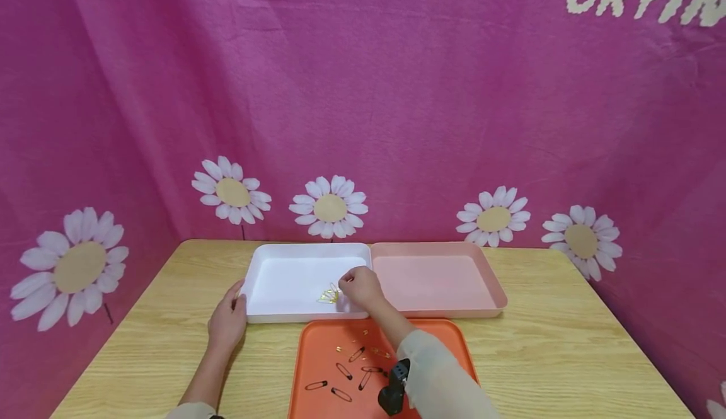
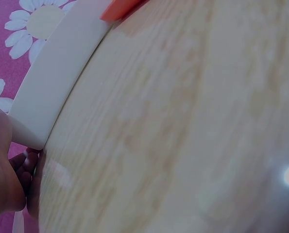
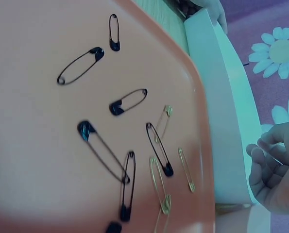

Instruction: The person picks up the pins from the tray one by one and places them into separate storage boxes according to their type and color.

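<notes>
My left hand (image 1: 227, 324) grips the left end of a white tray (image 1: 278, 315), its fingers bent around the corner in the left wrist view. Over the right part of that tray is my right hand (image 1: 363, 290), fingers curled and thumb tip brought to the index finger (image 3: 266, 145). Right beside its fingertips lies a small heap of gold safety pins (image 1: 329, 295); I cannot tell whether a pin is between the fingers. Below the right forearm an orange tray (image 1: 304, 350) holds several black safety pins (image 3: 129, 187) and a few gold safety pins (image 3: 160, 182).
A pink tray (image 1: 437, 280) adjoins the white one on its right. All the trays stand on a light wooden table (image 1: 567, 343). Behind it hangs a magenta cloth (image 1: 408, 123) printed with daisies. A black wrist device (image 1: 394, 387) sits on the right sleeve, above the orange tray.
</notes>
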The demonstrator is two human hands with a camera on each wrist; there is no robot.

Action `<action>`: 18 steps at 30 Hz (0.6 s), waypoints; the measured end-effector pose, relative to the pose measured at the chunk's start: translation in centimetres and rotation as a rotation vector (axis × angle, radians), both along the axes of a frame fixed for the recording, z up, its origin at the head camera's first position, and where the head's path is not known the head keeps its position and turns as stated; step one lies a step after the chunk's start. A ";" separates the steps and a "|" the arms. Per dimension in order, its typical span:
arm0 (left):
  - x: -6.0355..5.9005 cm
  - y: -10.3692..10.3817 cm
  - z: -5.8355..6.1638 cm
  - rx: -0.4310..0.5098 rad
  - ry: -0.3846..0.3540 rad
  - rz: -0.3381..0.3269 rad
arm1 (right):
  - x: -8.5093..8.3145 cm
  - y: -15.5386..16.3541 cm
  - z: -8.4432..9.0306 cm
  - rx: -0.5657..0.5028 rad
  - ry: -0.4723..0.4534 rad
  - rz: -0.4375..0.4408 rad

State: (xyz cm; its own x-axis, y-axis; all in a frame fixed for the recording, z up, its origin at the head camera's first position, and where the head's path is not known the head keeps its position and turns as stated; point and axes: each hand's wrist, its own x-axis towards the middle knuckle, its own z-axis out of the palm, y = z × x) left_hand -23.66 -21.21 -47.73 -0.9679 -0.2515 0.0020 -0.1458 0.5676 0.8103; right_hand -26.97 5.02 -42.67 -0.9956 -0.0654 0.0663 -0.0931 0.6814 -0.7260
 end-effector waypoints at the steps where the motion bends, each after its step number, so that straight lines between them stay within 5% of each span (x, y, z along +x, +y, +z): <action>1: 0.0 0.0 0.0 0.000 0.000 0.001 | 0.0 0.1 0.1 0.003 0.002 0.007; 18: 0.0 -0.1 -0.1 -0.003 0.009 0.006 | 1.5 2.4 1.3 -0.001 0.001 0.115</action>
